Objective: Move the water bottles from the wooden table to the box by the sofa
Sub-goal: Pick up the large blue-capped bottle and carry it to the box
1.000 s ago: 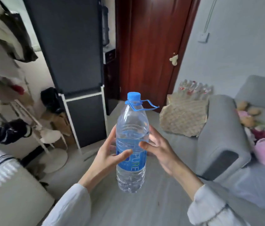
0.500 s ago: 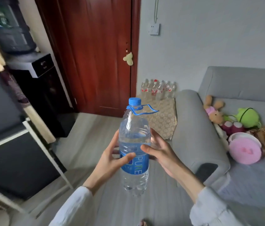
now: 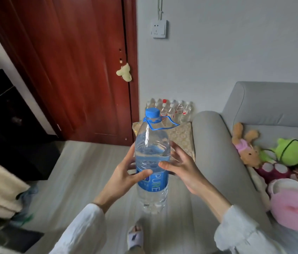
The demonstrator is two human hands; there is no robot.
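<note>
A large clear water bottle (image 3: pixel 151 158) with a blue cap, blue carry loop and blue label stands upright in mid-air in front of me. My left hand (image 3: pixel 124 178) grips its left side, thumb across the label. My right hand (image 3: pixel 181 169) grips the right side, thumb on the front. Behind the bottle, a patterned beige box (image 3: pixel 181 138) stands on the floor against the grey sofa's arm (image 3: pixel 216 158). Several small bottles (image 3: pixel 177 110) with red or clear caps stand at the box's back by the wall.
A red-brown door (image 3: pixel 82 70) is closed ahead on the left. A black cabinet (image 3: pixel 3 121) stands at the left. Plush toys (image 3: pixel 280 158) and a pink cushion (image 3: pixel 292 204) lie on the sofa seat. My slippered foot (image 3: pixel 135 237) is on the grey floor.
The view has swung right and closer to the box and sofa. Both hands keep the same hold on the bottle. The black cabinet and door have shifted left.
</note>
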